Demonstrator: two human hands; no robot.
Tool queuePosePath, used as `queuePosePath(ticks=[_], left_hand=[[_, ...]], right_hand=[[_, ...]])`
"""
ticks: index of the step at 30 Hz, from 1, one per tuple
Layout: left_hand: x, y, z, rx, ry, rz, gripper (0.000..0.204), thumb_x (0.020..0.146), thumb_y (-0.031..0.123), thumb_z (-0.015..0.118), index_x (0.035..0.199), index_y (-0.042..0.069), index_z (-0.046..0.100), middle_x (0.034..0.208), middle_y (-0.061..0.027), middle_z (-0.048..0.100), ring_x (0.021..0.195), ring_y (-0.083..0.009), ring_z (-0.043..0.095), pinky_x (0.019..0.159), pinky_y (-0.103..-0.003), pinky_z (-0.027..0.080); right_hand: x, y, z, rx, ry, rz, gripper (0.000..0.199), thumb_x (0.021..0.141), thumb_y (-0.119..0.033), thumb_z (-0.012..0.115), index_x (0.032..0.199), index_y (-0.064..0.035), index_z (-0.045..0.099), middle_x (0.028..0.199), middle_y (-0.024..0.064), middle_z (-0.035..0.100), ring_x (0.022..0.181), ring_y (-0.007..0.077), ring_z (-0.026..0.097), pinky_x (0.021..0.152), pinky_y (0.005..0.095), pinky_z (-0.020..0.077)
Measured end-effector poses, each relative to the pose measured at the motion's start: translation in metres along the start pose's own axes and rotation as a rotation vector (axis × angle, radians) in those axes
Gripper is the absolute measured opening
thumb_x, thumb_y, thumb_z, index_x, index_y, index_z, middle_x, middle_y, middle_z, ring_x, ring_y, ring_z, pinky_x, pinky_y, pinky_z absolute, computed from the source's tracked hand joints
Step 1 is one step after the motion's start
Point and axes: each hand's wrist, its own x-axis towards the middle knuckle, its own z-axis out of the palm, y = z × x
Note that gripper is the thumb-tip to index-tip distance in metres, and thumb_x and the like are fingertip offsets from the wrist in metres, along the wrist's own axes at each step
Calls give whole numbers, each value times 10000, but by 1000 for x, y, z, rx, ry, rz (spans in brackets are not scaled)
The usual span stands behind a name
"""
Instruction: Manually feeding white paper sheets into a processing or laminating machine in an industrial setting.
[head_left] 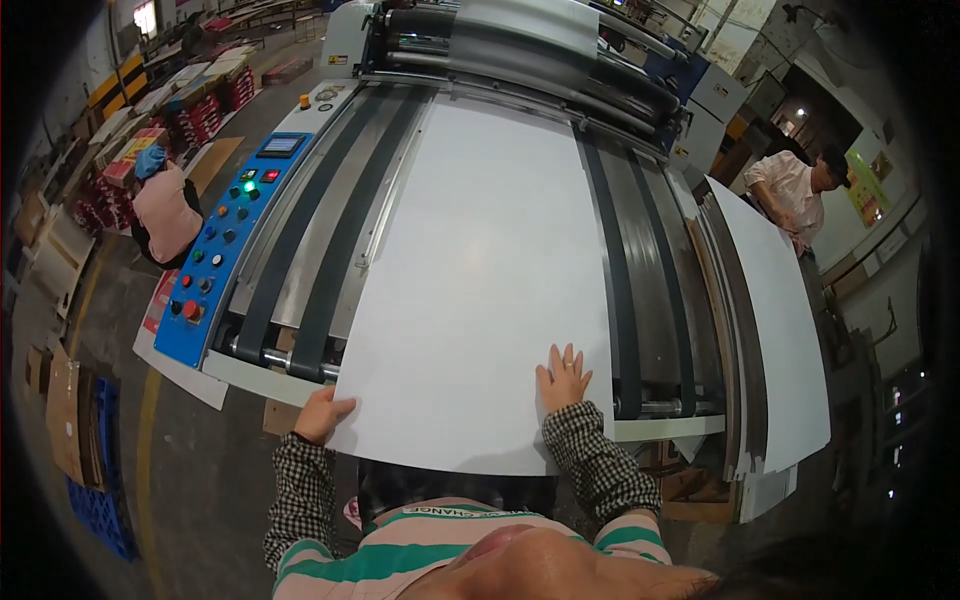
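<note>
A large white sheet (480,270) lies lengthwise on the belts of a roller machine, its far end at the rollers and its near edge overhanging the front. My left hand (324,414) grips the sheet's near left edge, thumb on top and the other fingers mostly hidden beneath or beside it. My right hand (564,380) rests flat on the sheet near its right edge, fingers spread, a ring on one finger. Dark conveyor belts (335,270) run along both sides of the sheet.
A blue control panel (232,230) with buttons and a small screen flanks the machine's left. Rollers (520,55) cross the far end. Stacked white sheets (775,330) stand at right, with a person (795,195) beyond. Another person (165,205) crouches at left near stacked goods.
</note>
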Motion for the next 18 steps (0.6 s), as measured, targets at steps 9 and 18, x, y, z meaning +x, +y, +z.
queuePosePath(ticks=[9,18], left_hand=[[71,48,2,348,446,324,245,750,59,528,964,-56,506,702,-73,555,544,-111,516,466,-223,409],[51,39,-9,222,495,353,154,797,93,509,876,-40,517,682,-66,544,554,-109,522,477,-216,424]], right_hand=[[99,15,-5,178,94,-211,444,812,-366,432,1149,-77,450,1254,195,330,1185,332,271,959,499,190],[0,295,-217,-818,787,911,556,737,-200,559,1243,-147,335,1216,116,408,1100,262,403,922,515,266]])
